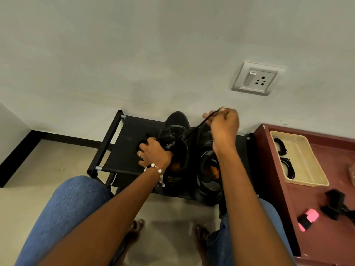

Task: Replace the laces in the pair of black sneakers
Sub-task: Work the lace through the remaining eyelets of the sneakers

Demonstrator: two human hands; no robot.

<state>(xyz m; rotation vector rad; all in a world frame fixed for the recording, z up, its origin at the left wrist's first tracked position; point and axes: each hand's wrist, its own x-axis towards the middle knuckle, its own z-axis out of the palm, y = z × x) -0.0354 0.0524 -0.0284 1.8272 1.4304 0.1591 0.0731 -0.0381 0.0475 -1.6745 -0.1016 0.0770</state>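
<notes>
The left hand [153, 150] grips the left sneaker [175, 135] firmly; the right hand [223, 121] pinches a taut lace [199, 124] — probably unlacing. Next: pull it free of the eyelets.

A pale grey-white wall [134, 54] filled the upper half of the view, with a white switch-and-socket plate [258, 78] mounted at about two o'clock and a black skirting board [28, 148] running along its foot at nine o'clock. Below lay a cream floor [57, 162], evenly lit, with a low black fabric-shelved rack [123, 143] standing against the wall at centre. A maroon desk [317, 237] stood at four o'clock, just beside the rack.
</notes>
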